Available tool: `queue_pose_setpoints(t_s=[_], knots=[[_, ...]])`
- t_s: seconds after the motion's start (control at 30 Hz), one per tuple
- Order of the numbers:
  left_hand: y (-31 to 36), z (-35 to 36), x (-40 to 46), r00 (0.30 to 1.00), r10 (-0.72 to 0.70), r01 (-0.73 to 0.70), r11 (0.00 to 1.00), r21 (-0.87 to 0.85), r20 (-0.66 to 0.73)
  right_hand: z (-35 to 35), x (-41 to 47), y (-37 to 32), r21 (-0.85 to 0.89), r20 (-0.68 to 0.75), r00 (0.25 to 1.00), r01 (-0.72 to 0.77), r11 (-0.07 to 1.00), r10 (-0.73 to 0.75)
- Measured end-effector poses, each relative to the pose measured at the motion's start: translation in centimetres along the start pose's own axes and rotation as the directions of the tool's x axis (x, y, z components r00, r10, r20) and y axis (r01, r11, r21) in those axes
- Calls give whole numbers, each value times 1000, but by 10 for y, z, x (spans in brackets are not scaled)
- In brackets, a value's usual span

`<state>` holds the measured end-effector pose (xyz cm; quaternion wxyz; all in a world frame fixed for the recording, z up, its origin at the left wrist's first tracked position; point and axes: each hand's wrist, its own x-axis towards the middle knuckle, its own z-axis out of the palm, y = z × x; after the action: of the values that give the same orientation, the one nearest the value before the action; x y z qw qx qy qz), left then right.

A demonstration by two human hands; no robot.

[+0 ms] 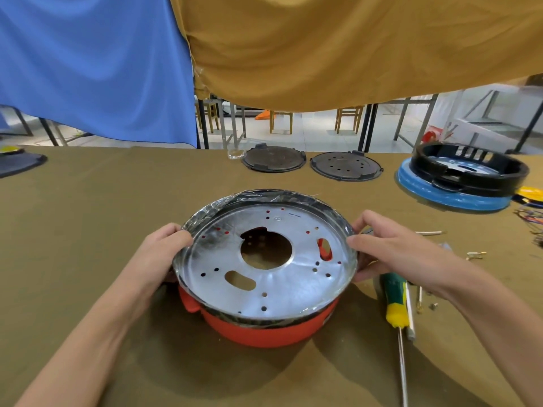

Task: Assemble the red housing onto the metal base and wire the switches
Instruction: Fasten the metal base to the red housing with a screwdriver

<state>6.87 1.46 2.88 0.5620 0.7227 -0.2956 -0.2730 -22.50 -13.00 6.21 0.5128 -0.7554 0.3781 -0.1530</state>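
Observation:
A round metal base [273, 292] with a large centre hole and several small holes lies on top of the red housing [264, 333], tilted toward me, at the middle of the olive-covered table. Clear plastic film wraps its rim. My left hand [164, 248] grips the base's left rim with curled fingers. My right hand [385, 245] grips the right rim, thumb on top. Red shows through some holes. Loose wires [533, 220] lie at the far right edge.
A green-and-yellow screwdriver [395, 301] lies to the right of the housing, with small screws and metal terminals [476, 254] nearby. Two dark round plates [273, 159] [346, 166] sit at the back. A black ring on a blue disc [467, 171] stands back right.

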Motion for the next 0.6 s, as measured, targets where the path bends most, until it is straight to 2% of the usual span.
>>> queue_pose_setpoints(t_s=[0.6], knots=[[2,-2,-2,999,-8,8,1000,-5,42,-1,1,3,-13,13,1000,1,1000,-1]])
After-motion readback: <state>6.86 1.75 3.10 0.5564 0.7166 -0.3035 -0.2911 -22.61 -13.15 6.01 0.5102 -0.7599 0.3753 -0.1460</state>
